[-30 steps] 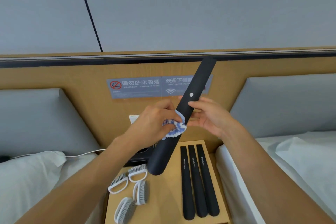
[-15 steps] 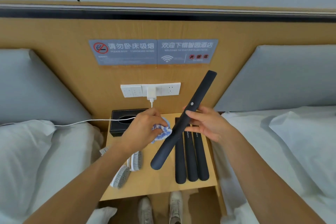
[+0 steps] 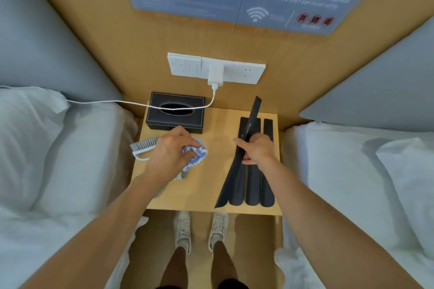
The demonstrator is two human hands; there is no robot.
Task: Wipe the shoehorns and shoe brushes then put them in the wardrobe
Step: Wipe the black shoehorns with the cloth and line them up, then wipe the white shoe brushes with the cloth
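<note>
Now your right hand (image 3: 258, 150) grips the shoehorn (image 3: 237, 171), long axis running near-to-far, narrow end toward the wall, your left hand (image 3: 169, 152) bunching the cloth (image 3: 196, 156).

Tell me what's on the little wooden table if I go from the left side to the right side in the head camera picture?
shoe brush → left hand holding the blue and white cloth → right hand gripping a shoehorn → the other shoehorns lying flat on the table.
</note>
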